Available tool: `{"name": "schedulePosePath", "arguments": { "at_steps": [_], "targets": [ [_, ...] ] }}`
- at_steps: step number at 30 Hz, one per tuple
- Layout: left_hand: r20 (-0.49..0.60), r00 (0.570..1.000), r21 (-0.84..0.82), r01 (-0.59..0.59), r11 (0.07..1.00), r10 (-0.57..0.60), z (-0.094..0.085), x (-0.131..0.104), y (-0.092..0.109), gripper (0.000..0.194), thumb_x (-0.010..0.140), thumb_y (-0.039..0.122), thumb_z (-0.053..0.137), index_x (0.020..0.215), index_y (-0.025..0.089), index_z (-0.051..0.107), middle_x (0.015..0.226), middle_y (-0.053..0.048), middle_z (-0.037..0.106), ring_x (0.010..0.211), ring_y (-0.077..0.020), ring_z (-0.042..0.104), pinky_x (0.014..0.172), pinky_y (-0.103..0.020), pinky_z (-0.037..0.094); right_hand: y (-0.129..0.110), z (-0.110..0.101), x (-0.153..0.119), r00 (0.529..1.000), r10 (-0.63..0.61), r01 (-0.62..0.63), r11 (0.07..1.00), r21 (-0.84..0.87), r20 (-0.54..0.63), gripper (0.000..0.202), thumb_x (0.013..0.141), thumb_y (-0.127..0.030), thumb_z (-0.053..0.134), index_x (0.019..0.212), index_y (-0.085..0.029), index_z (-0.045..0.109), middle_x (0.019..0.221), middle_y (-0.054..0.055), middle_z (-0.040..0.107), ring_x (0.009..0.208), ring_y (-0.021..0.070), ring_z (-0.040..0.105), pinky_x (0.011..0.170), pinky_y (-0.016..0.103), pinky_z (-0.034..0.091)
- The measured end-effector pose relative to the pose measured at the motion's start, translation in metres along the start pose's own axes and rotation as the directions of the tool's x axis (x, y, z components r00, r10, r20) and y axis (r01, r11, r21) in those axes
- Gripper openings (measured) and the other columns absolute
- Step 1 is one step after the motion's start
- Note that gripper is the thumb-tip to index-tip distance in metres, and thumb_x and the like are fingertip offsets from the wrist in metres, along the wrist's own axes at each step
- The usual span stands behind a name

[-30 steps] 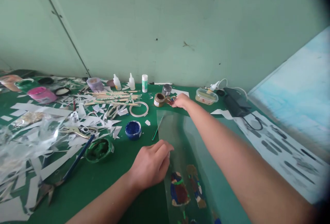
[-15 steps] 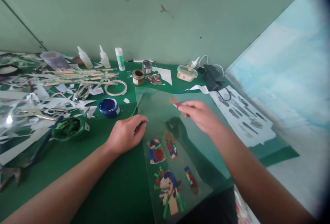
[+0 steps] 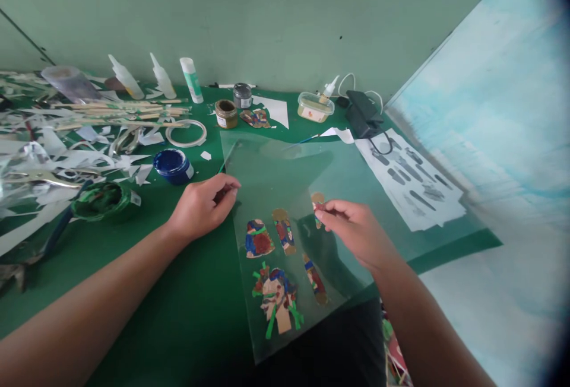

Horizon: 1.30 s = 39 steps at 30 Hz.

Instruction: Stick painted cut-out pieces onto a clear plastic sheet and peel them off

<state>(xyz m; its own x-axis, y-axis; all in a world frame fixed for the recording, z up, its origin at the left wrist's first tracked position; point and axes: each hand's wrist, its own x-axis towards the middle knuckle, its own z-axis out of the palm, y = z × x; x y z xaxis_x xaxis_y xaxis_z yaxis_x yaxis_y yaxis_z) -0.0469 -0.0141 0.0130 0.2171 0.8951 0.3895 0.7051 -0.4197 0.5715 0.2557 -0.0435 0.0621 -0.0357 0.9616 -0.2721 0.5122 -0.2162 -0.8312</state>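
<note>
My right hand (image 3: 350, 224) pinches a small painted strip (image 3: 317, 202) with a tan rounded end, over the clear plastic sheet (image 3: 267, 164). My left hand (image 3: 205, 204) rests curled at the sheet's left edge; whether its fingers hold anything is hidden. Painted cut-outs lie on the sheet between and below the hands: a blue and red trapezoid piece (image 3: 259, 238), a strip with a round tan end (image 3: 285, 232), a narrow strip (image 3: 315, 280) and a larger figure-like piece with green bits (image 3: 278, 298).
Blue (image 3: 173, 166) and green (image 3: 104, 200) paint pots stand left, beside paper scraps (image 3: 40, 221). Glue bottles (image 3: 127, 78), brown (image 3: 226, 115) and grey (image 3: 243, 96) jars and a plastic tub (image 3: 315, 108) stand behind. Smudged paper (image 3: 409, 185) and a black case (image 3: 363, 114) lie right.
My right hand has moved nearer to me and lower over the sheet with the painted strip, which is now more upright in view. The view has shifted slightly; my left hand keeps its curled pose.
</note>
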Motion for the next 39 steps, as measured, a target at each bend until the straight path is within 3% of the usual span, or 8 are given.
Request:
{"name": "schedulePosePath", "arguments": {
  "at_steps": [6, 11, 16, 18, 24, 29, 34, 39],
  "targets": [
    [0.018, 1.000, -0.022, 0.021, 1.000, -0.020, 0.000, 0.000, 0.000, 0.019, 0.091, 0.029, 0.053, 0.099, 0.018, 0.066, 0.072, 0.001, 0.067, 0.056, -0.0104, 0.058, 0.058, -0.022, 0.046, 0.002, 0.003, 0.008, 0.995, -0.061, 0.041, 0.972, 0.230, 0.082, 0.025, 0.086, -0.042, 0.061, 0.096, -0.020, 0.068, 0.083, 0.003, 0.065, 0.075, 0.0165, 0.060, 0.072, 0.033, 0.049],
    [0.023, 0.999, -0.032, 0.042, 0.999, -0.041, 0.000, 0.001, 0.002, 0.020, 0.091, 0.031, 0.053, 0.099, 0.018, 0.066, 0.070, 0.001, 0.066, 0.054, -0.0103, 0.056, 0.057, -0.022, 0.045, 0.000, -0.008, 0.012, 0.983, -0.128, 0.132, 0.991, -0.021, 0.132, 0.038, 0.087, -0.037, 0.062, 0.122, -0.024, 0.060, 0.086, 0.002, 0.067, 0.072, 0.0165, 0.061, 0.074, 0.034, 0.051],
    [0.034, 0.998, -0.026, 0.055, 0.998, -0.055, -0.001, 0.002, 0.002, 0.021, 0.090, 0.030, 0.053, 0.100, 0.017, 0.067, 0.070, 0.001, 0.066, 0.054, -0.0101, 0.055, 0.056, -0.022, 0.043, -0.013, -0.021, 0.015, 0.988, -0.105, 0.121, 0.981, -0.150, 0.111, 0.020, 0.084, -0.040, 0.065, 0.089, -0.021, 0.065, 0.068, 0.000, 0.062, 0.061, 0.0147, 0.055, 0.059, 0.030, 0.043],
    [0.038, 0.998, -0.029, 0.049, 0.998, -0.047, -0.001, 0.002, 0.001, 0.021, 0.089, 0.029, 0.054, 0.101, 0.017, 0.066, 0.069, 0.001, 0.065, 0.054, -0.0102, 0.055, 0.057, -0.022, 0.043, -0.019, -0.025, 0.018, 0.981, -0.133, 0.164, 0.957, -0.239, 0.141, 0.022, 0.087, -0.041, 0.061, 0.081, -0.021, 0.067, 0.066, -0.001, 0.060, 0.060, 0.0141, 0.052, 0.057, 0.029, 0.039],
    [0.045, 0.998, -0.037, 0.049, 0.998, -0.047, 0.000, 0.001, 0.000, 0.021, 0.090, 0.028, 0.054, 0.103, 0.017, 0.066, 0.069, 0.002, 0.064, 0.053, -0.0098, 0.054, 0.057, -0.022, 0.043, -0.030, -0.027, 0.035, 0.900, -0.258, 0.391, 0.836, -0.385, 0.352, 0.022, 0.092, -0.030, 0.053, 0.092, -0.023, 0.074, 0.100, 0.005, 0.071, 0.083, 0.0167, 0.063, 0.074, 0.032, 0.044],
    [0.055, 0.998, -0.026, 0.033, 0.999, -0.032, -0.001, 0.002, 0.001, 0.021, 0.089, 0.029, 0.053, 0.103, 0.017, 0.065, 0.068, 0.002, 0.063, 0.053, -0.0099, 0.054, 0.057, -0.022, 0.043, -0.037, -0.018, 0.054, 0.857, -0.143, 0.357, 0.857, -0.372, 0.495, 0.028, 0.084, -0.022, 0.063, 0.110, -0.025, 0.072, 0.089, 0.001, 0.077, 0.077, 0.0173, 0.068, 0.071, 0.031, 0.047],
    [0.060, 0.998, -0.028, 0.031, 0.999, -0.030, -0.001, 0.002, 0.001, 0.022, 0.090, 0.030, 0.053, 0.103, 0.017, 0.065, 0.068, 0.002, 0.064, 0.054, -0.0105, 0.055, 0.057, -0.022, 0.044, -0.041, -0.007, 0.069, 0.804, -0.142, 0.417, 0.826, -0.379, 0.577, 0.030, 0.081, -0.020, 0.065, 0.111, -0.025, 0.071, 0.084, 0.001, 0.078, 0.080, 0.0193, 0.070, 0.069, 0.031, 0.047],
    [0.067, 0.997, -0.033, 0.033, 0.999, -0.031, 0.000, 0.002, 0.000, 0.022, 0.090, 0.030, 0.052, 0.102, 0.018, 0.065, 0.068, 0.002, 0.063, 0.054, -0.0099, 0.054, 0.056, -0.022, 0.043, -0.036, -0.003, 0.072, 0.795, -0.134, 0.415, 0.832, -0.369, 0.592, 0.026, 0.082, -0.019, 0.065, 0.107, -0.024, 0.069, 0.080, 0.000, 0.078, 0.076, 0.0182, 0.069, 0.066, 0.030, 0.045]
  ]
}}
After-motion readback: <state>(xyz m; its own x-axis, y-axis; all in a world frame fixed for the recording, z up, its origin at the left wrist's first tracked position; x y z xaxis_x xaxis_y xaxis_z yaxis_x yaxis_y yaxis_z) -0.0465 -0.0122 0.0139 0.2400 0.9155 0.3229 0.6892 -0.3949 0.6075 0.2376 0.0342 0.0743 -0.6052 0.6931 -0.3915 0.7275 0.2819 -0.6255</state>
